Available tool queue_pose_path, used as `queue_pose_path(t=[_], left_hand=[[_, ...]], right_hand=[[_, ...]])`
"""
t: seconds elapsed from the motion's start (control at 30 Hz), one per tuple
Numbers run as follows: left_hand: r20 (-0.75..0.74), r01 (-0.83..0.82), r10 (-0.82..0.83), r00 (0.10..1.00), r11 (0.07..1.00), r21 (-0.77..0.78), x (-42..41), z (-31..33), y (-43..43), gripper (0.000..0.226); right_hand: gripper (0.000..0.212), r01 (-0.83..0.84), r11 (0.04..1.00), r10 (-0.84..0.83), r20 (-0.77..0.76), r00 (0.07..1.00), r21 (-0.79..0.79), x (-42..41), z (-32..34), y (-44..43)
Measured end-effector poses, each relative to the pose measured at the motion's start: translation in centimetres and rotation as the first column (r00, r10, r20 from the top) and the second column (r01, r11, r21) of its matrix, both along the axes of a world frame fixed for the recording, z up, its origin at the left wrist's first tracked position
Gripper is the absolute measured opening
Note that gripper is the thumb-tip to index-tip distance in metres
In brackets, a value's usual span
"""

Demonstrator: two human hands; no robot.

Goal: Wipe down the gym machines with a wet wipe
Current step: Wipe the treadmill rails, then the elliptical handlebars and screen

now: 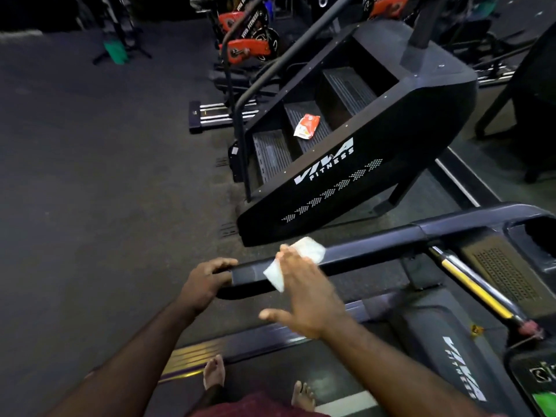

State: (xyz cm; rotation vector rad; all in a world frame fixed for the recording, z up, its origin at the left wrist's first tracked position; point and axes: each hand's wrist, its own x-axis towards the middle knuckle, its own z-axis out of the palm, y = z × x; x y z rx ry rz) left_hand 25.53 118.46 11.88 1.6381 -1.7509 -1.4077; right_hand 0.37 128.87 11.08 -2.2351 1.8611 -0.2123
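A white wet wipe (310, 251) lies over the black left handrail (370, 246) of the treadmill I stand on. My right hand (304, 293) presses the wipe onto the rail with flat, spread fingers, thumb held out to the left. My left hand (206, 281) grips the near end of the same rail, fingers curled over its tip. The wipe's lower corner hangs over the rail's near side.
A black stair-climber machine (346, 170) stands just beyond the rail, with a red-and-white wipes packet (307, 125) on its middle step. Exercise bikes with orange parts (246, 49) line the back. The treadmill console (538, 377) is at lower right. Open dark floor (105, 191) lies to the left.
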Motion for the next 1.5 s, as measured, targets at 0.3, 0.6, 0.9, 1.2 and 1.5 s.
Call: queue_pose_path(t=[0.3,0.6,0.9,1.2,1.5], left_hand=[[-0.481,-0.165,0.526,0.702,0.776,0.609,2.0,-1.4,-1.0,0.074],[-0.493,0.036,0.649,0.580,0.583,0.811,4.2,-2.9,-3.4,0.110],[-0.447,0.123,0.534,0.718,0.536,0.836,4.7,-3.5,-4.0,0.116],[-0.455,0.198,0.428,0.781,0.521,0.830,3.9,-4.0,-4.4,0.134],[-0.368,0.155,0.412,0.834,0.466,0.871,2.9,-4.4,-6.2,0.123]], right_hand=[[0.129,0.379,0.924,-0.380,0.000,0.925,0.049,4.5,-0.3,-2.8],[0.117,0.146,0.981,-0.140,-0.054,0.989,0.126,10.2,1.0,-2.4],[0.123,0.370,0.906,-0.368,-0.051,0.928,0.205,18.2,0.8,-3.7],[0.110,0.458,0.859,-0.435,-0.145,0.889,0.230,11.6,2.1,-0.1],[0.111,0.159,0.930,-0.146,-0.066,0.987,0.332,18.2,3.8,-5.6]])
